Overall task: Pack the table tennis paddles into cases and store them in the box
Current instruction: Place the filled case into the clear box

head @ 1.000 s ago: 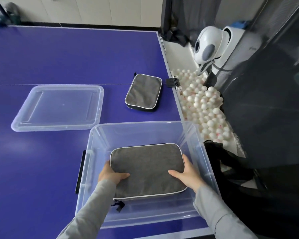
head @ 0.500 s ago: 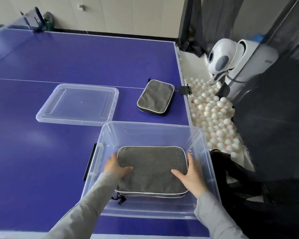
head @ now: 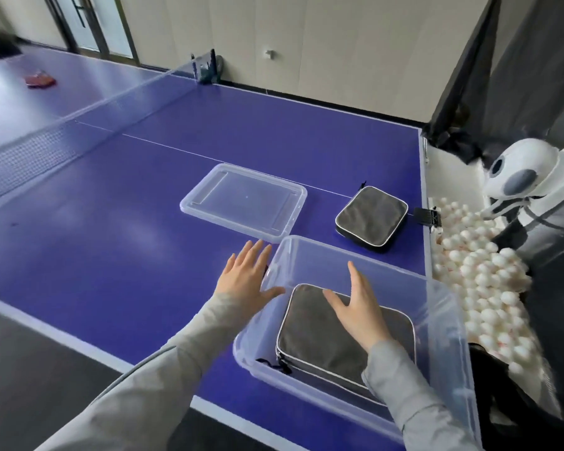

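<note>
A grey paddle case [head: 323, 346] with white piping lies flat on the bottom of the clear plastic box [head: 446, 320] at the table's near right corner. My right hand [head: 355, 307] hovers open above that case, inside the box, fingers spread. My left hand [head: 246, 276] is open outside the box's left wall, over the table, holding nothing. A second grey case [head: 372, 221] lies on the blue table beyond the box. The box's clear lid [head: 245, 201] rests flat on the table, left of that case.
A red paddle [head: 39, 80] lies far away across the net [head: 30, 144]. Right of the table, a tray holds many white balls [head: 479, 275] beside a white ball machine [head: 521, 180]. Dark netting hangs at the right. The table edge runs near my left sleeve.
Both hands have let go of the case in the box and lifted; my left hand has moved out over the box's left wall. My view has swung up and left.
</note>
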The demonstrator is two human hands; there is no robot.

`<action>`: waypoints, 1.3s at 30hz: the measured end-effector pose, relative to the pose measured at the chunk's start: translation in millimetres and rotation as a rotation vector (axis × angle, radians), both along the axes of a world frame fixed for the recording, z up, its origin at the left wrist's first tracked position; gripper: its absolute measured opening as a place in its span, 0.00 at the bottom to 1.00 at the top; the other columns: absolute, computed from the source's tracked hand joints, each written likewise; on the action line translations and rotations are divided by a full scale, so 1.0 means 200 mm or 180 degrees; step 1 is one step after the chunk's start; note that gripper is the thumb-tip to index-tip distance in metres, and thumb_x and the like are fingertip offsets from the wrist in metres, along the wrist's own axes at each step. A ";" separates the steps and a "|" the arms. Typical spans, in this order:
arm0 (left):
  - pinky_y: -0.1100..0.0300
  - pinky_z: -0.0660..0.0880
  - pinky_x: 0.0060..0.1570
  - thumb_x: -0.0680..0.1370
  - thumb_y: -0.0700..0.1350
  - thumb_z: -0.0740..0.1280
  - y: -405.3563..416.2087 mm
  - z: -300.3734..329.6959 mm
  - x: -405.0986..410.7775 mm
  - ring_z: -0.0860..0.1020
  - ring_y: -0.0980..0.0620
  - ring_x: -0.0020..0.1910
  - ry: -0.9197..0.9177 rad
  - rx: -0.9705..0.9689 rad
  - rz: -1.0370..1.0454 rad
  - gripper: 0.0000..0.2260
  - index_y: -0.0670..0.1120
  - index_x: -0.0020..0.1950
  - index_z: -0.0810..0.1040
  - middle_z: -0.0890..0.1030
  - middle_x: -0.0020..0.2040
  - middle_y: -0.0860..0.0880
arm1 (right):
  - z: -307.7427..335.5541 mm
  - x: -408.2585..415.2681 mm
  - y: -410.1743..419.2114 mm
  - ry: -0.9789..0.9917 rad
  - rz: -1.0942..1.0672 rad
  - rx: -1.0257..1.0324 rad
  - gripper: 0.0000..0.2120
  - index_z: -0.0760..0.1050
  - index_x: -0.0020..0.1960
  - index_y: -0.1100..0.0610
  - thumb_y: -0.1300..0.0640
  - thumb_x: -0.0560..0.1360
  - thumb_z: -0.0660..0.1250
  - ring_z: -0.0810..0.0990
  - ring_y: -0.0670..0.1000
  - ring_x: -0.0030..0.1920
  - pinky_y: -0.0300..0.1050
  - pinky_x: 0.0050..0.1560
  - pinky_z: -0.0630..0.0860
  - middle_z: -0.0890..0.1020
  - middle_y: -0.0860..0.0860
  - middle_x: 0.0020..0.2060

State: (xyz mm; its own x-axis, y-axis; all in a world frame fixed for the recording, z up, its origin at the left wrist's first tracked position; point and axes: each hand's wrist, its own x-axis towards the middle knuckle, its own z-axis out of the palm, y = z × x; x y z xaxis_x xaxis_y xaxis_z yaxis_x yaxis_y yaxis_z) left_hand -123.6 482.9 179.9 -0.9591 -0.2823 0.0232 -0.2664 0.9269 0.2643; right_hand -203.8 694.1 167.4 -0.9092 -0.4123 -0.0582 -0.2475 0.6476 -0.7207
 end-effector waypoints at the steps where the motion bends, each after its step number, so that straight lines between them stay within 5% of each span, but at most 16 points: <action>1: 0.51 0.46 0.75 0.74 0.66 0.61 -0.08 0.01 0.06 0.45 0.51 0.77 -0.0008 0.0052 0.0151 0.40 0.49 0.78 0.49 0.48 0.79 0.51 | 0.02 0.02 -0.09 0.0015 0.0120 0.0007 0.36 0.52 0.77 0.57 0.50 0.77 0.66 0.56 0.51 0.76 0.44 0.73 0.55 0.59 0.53 0.76; 4: 0.53 0.46 0.75 0.74 0.66 0.61 -0.33 0.00 0.28 0.44 0.52 0.77 -0.0046 0.0179 0.0613 0.40 0.49 0.78 0.48 0.46 0.79 0.52 | 0.05 0.11 -0.38 0.0018 0.0544 -0.0019 0.35 0.52 0.77 0.57 0.51 0.77 0.66 0.56 0.52 0.76 0.38 0.70 0.59 0.58 0.52 0.76; 7: 0.53 0.48 0.75 0.74 0.66 0.60 -0.57 -0.02 0.54 0.44 0.53 0.77 -0.0153 0.0242 0.1036 0.40 0.50 0.78 0.48 0.43 0.79 0.53 | 0.07 0.27 -0.71 0.0115 0.0946 0.0040 0.33 0.53 0.77 0.57 0.51 0.78 0.65 0.57 0.51 0.76 0.48 0.74 0.58 0.59 0.52 0.75; 10: 0.53 0.50 0.75 0.75 0.66 0.60 -0.82 -0.06 0.85 0.44 0.53 0.77 -0.0307 0.0301 0.1461 0.39 0.50 0.78 0.47 0.42 0.78 0.53 | 0.04 0.49 -1.06 0.0135 0.1346 0.0210 0.32 0.52 0.77 0.53 0.49 0.79 0.62 0.56 0.50 0.75 0.47 0.74 0.58 0.57 0.49 0.76; 24: 0.51 0.52 0.74 0.76 0.64 0.59 -1.65 -0.33 2.33 0.47 0.50 0.77 -0.0998 0.0736 0.3069 0.37 0.47 0.78 0.49 0.50 0.79 0.50 | -0.25 1.56 -2.33 0.0740 0.3296 0.1794 0.28 0.56 0.75 0.58 0.47 0.81 0.57 0.59 0.53 0.74 0.48 0.72 0.58 0.63 0.54 0.73; 39: 0.52 0.59 0.72 0.77 0.62 0.60 -2.18 -0.60 2.77 0.55 0.52 0.76 -0.1603 0.1531 0.3643 0.35 0.48 0.78 0.52 0.54 0.78 0.51 | -0.55 1.99 -3.22 0.0657 0.4356 0.2319 0.28 0.54 0.76 0.58 0.48 0.81 0.56 0.58 0.54 0.75 0.49 0.72 0.58 0.62 0.54 0.74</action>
State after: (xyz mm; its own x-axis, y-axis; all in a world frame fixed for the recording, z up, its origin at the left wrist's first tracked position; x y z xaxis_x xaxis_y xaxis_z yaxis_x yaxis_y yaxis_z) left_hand 431.4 46.2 59.7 -0.0540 -0.8070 -0.5880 -0.9890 -0.0381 0.1432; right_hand 193.8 49.9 57.0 0.1021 -0.8406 -0.5320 -0.9689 0.0371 -0.2445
